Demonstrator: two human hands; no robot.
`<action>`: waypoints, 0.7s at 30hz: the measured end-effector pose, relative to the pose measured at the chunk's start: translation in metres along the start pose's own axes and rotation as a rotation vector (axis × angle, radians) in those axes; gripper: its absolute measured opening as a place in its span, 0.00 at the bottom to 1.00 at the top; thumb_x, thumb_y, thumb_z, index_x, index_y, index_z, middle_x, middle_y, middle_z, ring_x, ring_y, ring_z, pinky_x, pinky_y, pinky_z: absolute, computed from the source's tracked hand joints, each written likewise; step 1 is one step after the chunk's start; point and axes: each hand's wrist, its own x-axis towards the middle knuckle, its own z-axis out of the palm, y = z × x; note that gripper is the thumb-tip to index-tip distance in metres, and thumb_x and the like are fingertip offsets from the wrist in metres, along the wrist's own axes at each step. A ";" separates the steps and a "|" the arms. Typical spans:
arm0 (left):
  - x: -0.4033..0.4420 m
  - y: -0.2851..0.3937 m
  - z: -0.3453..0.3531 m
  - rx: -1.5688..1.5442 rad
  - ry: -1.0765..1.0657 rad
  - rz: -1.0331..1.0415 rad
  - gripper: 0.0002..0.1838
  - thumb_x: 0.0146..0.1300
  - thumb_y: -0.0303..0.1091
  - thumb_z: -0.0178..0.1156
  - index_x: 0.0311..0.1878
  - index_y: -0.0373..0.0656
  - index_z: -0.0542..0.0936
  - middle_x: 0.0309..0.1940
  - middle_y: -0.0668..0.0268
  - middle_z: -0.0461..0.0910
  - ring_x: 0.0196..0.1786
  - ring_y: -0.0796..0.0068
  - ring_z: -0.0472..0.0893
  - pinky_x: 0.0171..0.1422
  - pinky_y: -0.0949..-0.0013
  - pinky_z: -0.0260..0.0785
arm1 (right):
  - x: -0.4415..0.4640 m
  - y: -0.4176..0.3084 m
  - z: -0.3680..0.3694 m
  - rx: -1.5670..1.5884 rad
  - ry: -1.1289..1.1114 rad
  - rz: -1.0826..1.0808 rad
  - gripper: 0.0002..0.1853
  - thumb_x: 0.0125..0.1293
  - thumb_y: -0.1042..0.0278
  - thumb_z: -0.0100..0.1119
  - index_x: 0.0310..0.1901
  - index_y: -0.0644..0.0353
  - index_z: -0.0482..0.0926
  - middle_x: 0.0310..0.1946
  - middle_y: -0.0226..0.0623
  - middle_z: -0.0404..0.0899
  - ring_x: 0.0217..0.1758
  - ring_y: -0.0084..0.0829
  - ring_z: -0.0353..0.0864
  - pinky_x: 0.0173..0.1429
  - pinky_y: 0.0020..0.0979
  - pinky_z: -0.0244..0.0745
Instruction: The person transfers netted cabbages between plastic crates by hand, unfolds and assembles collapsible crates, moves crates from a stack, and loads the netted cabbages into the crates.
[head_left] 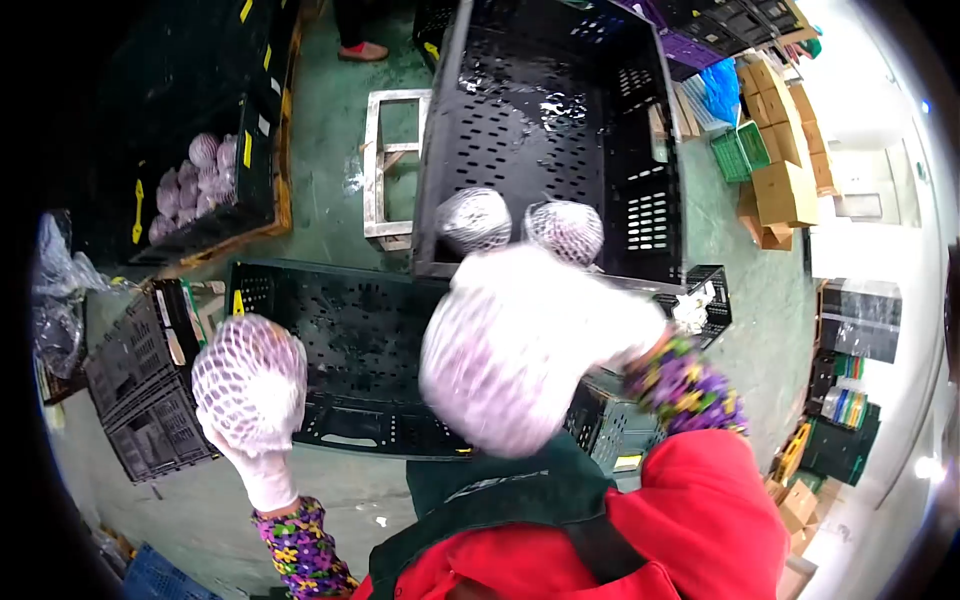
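My left hand [245, 465], in a white glove, holds a round item in white foam netting [249, 380] at the left, beside the end of a dark green crate [360, 345]. My right hand [560, 300], gloved in white too, is on top of a larger-looking netted round item [490, 365], blurred by motion, in front of the black crate. Two more netted round items, one at the left [475, 219] and one at the right [565, 231], lie in the near end of the black perforated crate [540, 130].
Stacked dark crates [262, 190] with netted items [200, 185] stand at the upper left. A white wooden frame [375, 165] is beside the black crate. Cardboard boxes [785, 195] and a green basket [740, 152] are at the right. A person's foot [363, 51] shows at the top.
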 end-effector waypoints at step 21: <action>0.079 -0.231 0.367 1.833 -0.763 0.947 0.42 0.43 0.50 0.72 0.66 0.58 0.71 0.56 0.57 0.69 0.60 0.52 0.73 0.61 0.53 0.72 | -0.020 0.017 -0.288 -1.423 -0.090 1.161 0.32 0.71 0.45 0.32 0.57 0.62 0.78 0.57 0.48 0.79 0.60 0.45 0.78 0.64 0.40 0.71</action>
